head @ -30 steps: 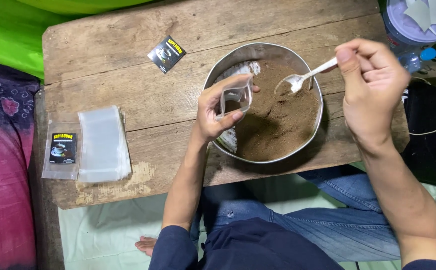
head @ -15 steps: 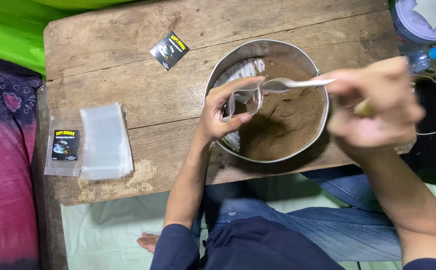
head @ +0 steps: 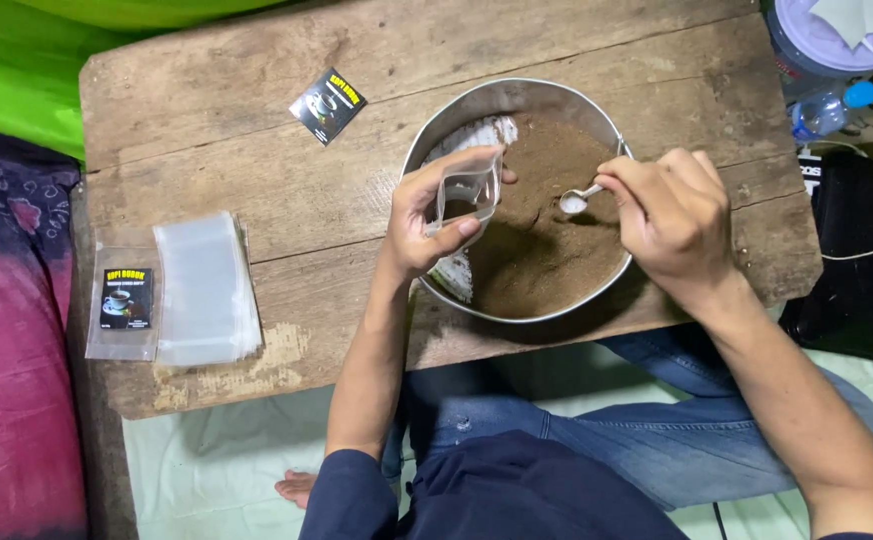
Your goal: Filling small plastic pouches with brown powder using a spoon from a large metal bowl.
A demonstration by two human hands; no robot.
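While the left hand (head: 427, 215) pinches a small clear plastic pouch (head: 467, 195) open above the round metal bowl of brown powder (head: 547, 250), the right hand (head: 672, 215) grips a white spoon (head: 579, 199) at the powder; many flat empty pouches (head: 202, 290) wait far left.

We saw even, fairly bright overhead light. Soft shadows fell toward 6 o'clock under the metal bowl (head: 517, 110). Mild glare on its rim; focus stayed sharp, edges undistorted.
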